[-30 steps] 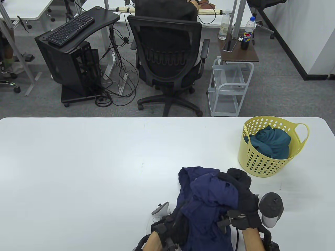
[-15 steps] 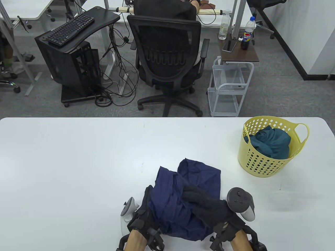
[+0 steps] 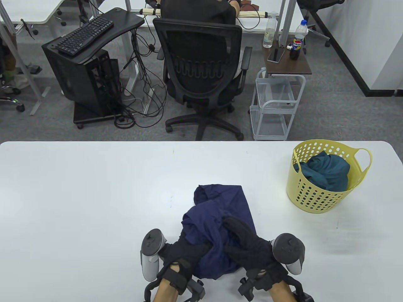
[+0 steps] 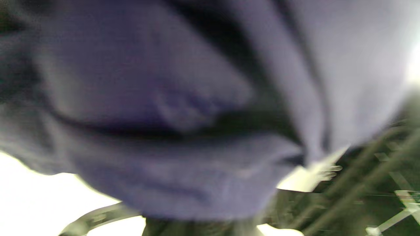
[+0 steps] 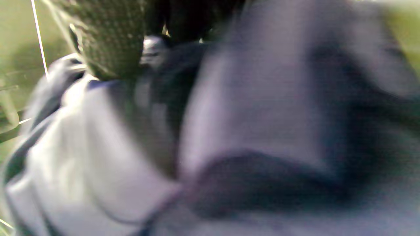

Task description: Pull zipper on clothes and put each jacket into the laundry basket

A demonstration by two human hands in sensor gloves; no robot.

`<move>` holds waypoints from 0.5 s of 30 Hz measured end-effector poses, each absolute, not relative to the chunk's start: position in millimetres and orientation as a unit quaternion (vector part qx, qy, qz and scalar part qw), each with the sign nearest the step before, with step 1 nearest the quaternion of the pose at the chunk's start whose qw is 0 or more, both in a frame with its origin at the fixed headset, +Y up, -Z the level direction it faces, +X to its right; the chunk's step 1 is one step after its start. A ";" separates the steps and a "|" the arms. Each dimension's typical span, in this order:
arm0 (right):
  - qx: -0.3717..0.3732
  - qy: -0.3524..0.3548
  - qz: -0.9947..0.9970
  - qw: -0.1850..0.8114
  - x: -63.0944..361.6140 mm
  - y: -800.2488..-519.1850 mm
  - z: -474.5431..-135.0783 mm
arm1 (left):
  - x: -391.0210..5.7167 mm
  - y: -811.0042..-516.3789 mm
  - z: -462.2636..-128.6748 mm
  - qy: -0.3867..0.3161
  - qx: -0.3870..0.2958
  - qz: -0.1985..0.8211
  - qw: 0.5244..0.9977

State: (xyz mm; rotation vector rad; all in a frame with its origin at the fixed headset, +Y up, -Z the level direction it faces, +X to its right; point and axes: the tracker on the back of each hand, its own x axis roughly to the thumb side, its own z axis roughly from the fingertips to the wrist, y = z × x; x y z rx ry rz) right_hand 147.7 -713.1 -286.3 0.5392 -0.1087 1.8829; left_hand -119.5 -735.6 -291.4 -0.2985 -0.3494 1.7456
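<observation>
Jacket (image 3: 220,217) sits bunched on the counter (image 3: 78,195), low and just right of centre in the table view, and both your hands are on it. Your left hand (image 3: 184,251) lies at the heap's lower left edge with navy cloth draped over its fingers, so you cannot tell from here whether they curl round the fabric or simply lie under it. Your right hand (image 3: 248,245) rests on top of the heap from the lower right, its gloved fingers (image 3: 236,225) stretched along the cloth toward the upper left; they look laid flat, not closed on anything. The far end of the jacket lies flat toward the middle of the frame. Both wrist views are blurred and filled with navy folds (image 4: 197,98) (image 5: 262,114), so they add nothing about the grip or the zipper. At the right of the frame the yellow basket (image 3: 315,192) stands upright on the counter, well apart from the navy jacket, with a teal garment (image 3: 327,170) already bundled inside it.
</observation>
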 end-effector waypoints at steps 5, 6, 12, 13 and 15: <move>0.225 0.057 0.774 0.590 157.5 -734.9 -299.9 | -140.3 -710.5 -290.7 -0.288 -0.098 0.827 0.472; 0.258 0.146 0.747 0.596 151.0 -744.4 -301.7 | -142.4 -707.5 -290.1 -0.311 -0.096 0.833 0.448; 0.315 0.294 0.748 0.505 109.9 -759.1 -294.2 | -164.4 -706.7 -288.9 -0.296 -0.051 0.844 0.444; 0.333 0.312 0.743 0.490 103.9 -759.4 -291.5 | -169.8 -709.2 -289.9 -0.285 -0.042 0.846 0.448; 0.347 0.353 0.730 0.472 95.3 -763.5 -284.9 | -180.2 -714.2 -292.1 -0.267 -0.023 0.861 0.433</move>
